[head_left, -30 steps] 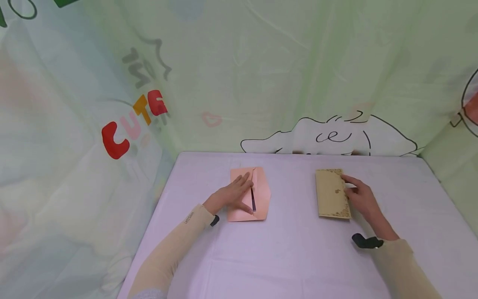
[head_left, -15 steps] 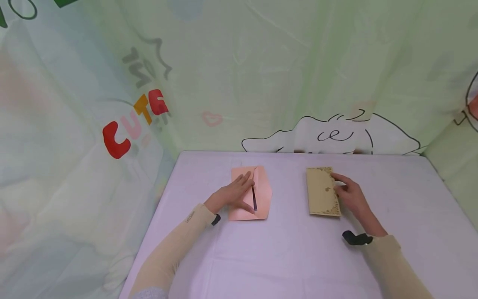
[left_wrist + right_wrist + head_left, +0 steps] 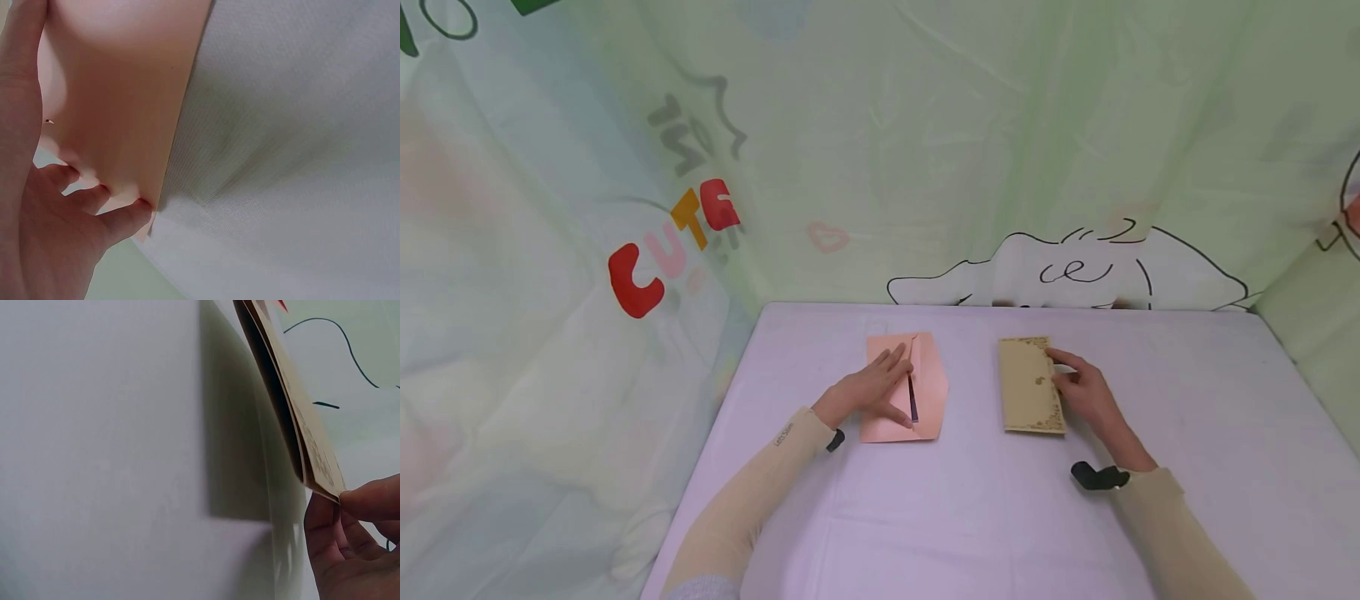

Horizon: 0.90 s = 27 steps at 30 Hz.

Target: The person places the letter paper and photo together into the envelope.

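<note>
A pink envelope (image 3: 932, 387) lies on the lilac-white table, its pointed flap spread out toward the right. A narrow dark gap (image 3: 913, 402) shows at its mouth. My left hand (image 3: 867, 392) rests on the envelope with fingers and thumb spread; in the left wrist view the fingertips (image 3: 140, 209) press its surface. To the right, my right hand (image 3: 1088, 402) pinches a tan folded card (image 3: 1024, 387) by its right edge, between thumb and fingers. Brown ornament decorates the card's corners. In the right wrist view the card (image 3: 290, 400) is held off the table, its shadow falling beneath.
The table's cloth (image 3: 925, 525) spreads around both items. Behind it hangs a pale green printed curtain (image 3: 925, 150), and another printed sheet (image 3: 535, 350) with coloured letters hangs along the left side.
My right hand has carried the tan card leftward, closer to the envelope. My left hand and the envelope have hardly moved.
</note>
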{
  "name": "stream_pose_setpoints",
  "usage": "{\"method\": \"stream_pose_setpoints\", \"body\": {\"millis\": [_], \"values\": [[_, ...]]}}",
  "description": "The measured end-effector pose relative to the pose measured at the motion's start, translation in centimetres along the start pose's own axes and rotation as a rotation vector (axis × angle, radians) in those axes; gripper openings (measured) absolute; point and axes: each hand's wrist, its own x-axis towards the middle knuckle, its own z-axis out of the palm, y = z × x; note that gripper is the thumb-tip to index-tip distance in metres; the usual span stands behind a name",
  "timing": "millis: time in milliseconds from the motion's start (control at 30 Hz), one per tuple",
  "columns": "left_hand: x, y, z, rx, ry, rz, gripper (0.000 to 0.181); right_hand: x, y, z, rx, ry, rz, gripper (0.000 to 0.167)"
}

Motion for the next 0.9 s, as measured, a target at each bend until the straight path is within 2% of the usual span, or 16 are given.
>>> {"method": "stream_pose_setpoints", "body": {"millis": [600,900], "values": [[0.0,0.0,-0.2,-0.003,-0.004,-0.013,0.097,0.7,-1.6,2.6,0.027,-0.039,0.01,0.048],[-0.2,0.1,-0.3,-0.004,-0.007,-0.009,0.095,0.8,-2.4,3.7,0.077,-0.074,-0.023,0.048]]}}
